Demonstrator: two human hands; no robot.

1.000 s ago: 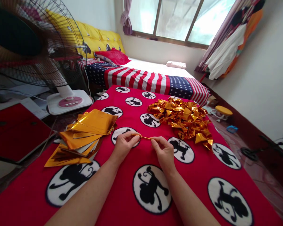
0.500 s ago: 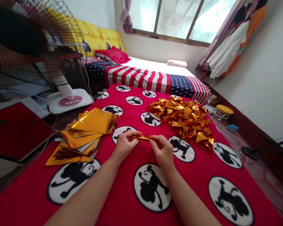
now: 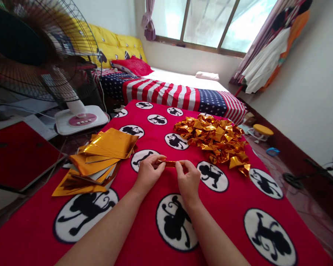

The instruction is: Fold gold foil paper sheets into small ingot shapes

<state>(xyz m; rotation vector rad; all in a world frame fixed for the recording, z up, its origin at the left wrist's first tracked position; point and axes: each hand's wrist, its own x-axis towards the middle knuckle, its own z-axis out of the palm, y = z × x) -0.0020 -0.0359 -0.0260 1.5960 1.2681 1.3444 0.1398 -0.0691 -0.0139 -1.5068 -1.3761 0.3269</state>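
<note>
Between my two hands, a narrow folded strip of gold foil paper [image 3: 170, 164] is held level above the red cloth. My left hand [image 3: 150, 170] pinches its left end between thumb and fingers. The right end is gripped the same way by my right hand [image 3: 188, 178]. Fingers cover both ends of the strip. Left of my hands lies a loose, fanned stack of flat gold foil sheets [image 3: 111, 143], some with pale undersides. To the right is a heap of folded gold foil pieces [image 3: 215, 136].
A red cloth with black monkey prints [image 3: 135, 229] covers the surface. An electric fan [image 3: 80, 116] stands at the left, near a red panel [image 3: 22, 155]. Behind is a bed with a striped, starred cover [image 3: 166, 91]. A yellow stool [image 3: 263, 129] stands at the right.
My right hand has shifted slightly left and turned its grip at the strip's right end. The foil strip looks straighter and narrower. Stack and heap look the same.
</note>
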